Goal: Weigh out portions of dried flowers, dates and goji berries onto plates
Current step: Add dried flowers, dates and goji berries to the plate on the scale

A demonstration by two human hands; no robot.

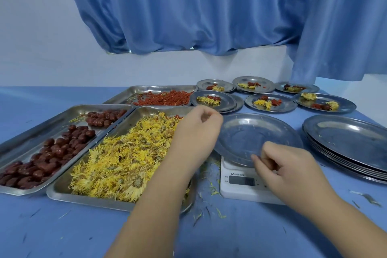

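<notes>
Empty plate (251,132) sits on the scale (240,190), lower centre-right of frame, nothing in it yet. Our right hand (287,167) is at its near rim, thumb and fingertips curled onto the edge; it reads as a pinch on the rim. Our left hand (196,128) is by the plate's left rim, above the right end of the flower tray (62,195), fingers curled in. We can't tell if it holds anything.

Handling:
- **Plate:** likely thin steel, stiff, light, slick. We take it by the rim and centre it so it doesn't rock on the small scale.
- **Dried flowers (117,161), left of centre:** near weightless, brittle, shedding; loose strands litter the table (62,226). We take whole heads from above in a loose pinch, no squeezing.
- **Dates (48,159), far-left tray:** firm, heaviest per piece, probably tacky. We pick them singly.
- **Goji berries (165,99), tray behind:** small and light. We pinch a few at a time for fine trim.

Filled plates (270,102) upper right, spare stack (345,138) at right edge.
</notes>
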